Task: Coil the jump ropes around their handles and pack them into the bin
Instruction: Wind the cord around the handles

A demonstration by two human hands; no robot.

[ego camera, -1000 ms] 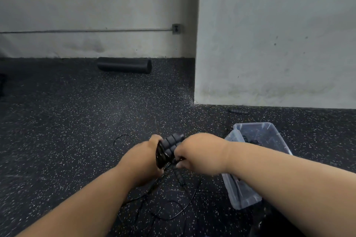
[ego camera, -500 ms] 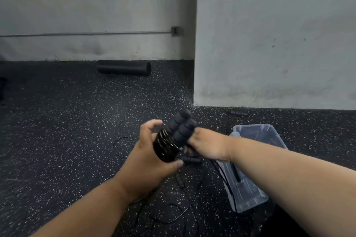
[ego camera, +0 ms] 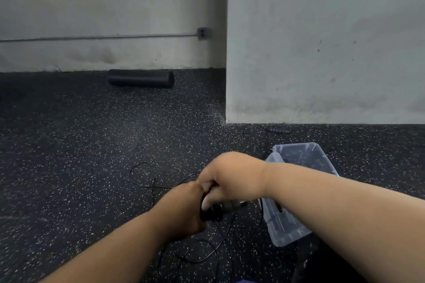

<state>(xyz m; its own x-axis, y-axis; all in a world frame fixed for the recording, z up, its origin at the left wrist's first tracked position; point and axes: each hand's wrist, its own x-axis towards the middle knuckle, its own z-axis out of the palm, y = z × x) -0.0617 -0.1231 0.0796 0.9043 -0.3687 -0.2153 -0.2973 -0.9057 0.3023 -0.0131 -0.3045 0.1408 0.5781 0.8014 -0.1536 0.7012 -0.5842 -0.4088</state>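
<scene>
Half a second ago the paired handles stood up in clear view, raised in the left hand; now they have come back down, and both hands close over them just left of the bin [ego camera: 301, 234]. The right hand [ego camera: 232, 179] has crossed on top, its fingers curled down around the jump rope handles [ego camera: 215, 210], of which only a dark sliver shows beneath the knuckles. The left hand [ego camera: 184, 209] grips the same bundle from below and behind, touching the right. This looks like another turn of the wrap going on, so the coiling is probably underway but not finished: a good deal of cord [ego camera: 147, 181] lies slack on the floor, one loop out beyond the hands and more trailing toward the person.

The handles are black and ribbed, likely foam or rubber, and the cord is thin, black and springy-looking, holding open curves rather than lying flat. The bin is clear, thin-walled plastic, rectangular; dark items seem to lie inside, though I cannot tell what. A loose black handle [ego camera: 278, 130] lies beyond the bin at the foot of the wall. The floor is speckled black rubber, and a black foam roller [ego camera: 140, 78] lies far beyond the bin to its left.
</scene>
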